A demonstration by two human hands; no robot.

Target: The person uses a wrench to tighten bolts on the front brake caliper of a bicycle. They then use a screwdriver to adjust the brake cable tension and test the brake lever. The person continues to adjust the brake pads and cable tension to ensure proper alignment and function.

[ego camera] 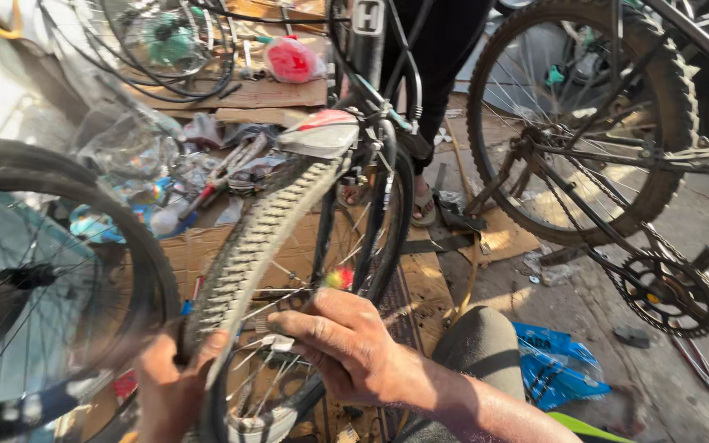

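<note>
**Both hands on the front tyre, pulling tread off the rim**

Our left hand (170,385): fingers (207,344) curled shut around the edge of the knobby grey tyre (264,230), right at the bottom of frame. Grip looks firm; thumb side is hidden, so we can't tell how far it wraps.

Our right hand (346,340): fingers (293,328) bent and pressed together, tips touching the tyre's inner edge and the rim (375,271) just beside the left fingers. Not a full fist, more of a hooked pinch; whether it clamps anything between thumb and fingers we can't tell.

The tyre runs up and away from both sets of fingers, twisted partly off the rim, tread facing left. Spokes (289,291) sit directly under the right fingertips. A small orange reflector (339,278) is just above the right knuckles.

Left of the left fingers: a second wheel (59,279), black tyre, close to camera, standing upright.

Right of the right forearm: our knee in grey fabric (478,344), then a blue plastic bag (555,365) on the ground.

Beyond the fingers: the bike's fork (326,238) and a white-red mudguard (319,133) above the tyre's far end. Cardboard (207,246) under it all, tools and clutter scattered further left.

Far right: another bike's rear wheel (580,123) with chainring (670,295). Another person's sandalled foot (424,205) stands behind the fork.
</note>
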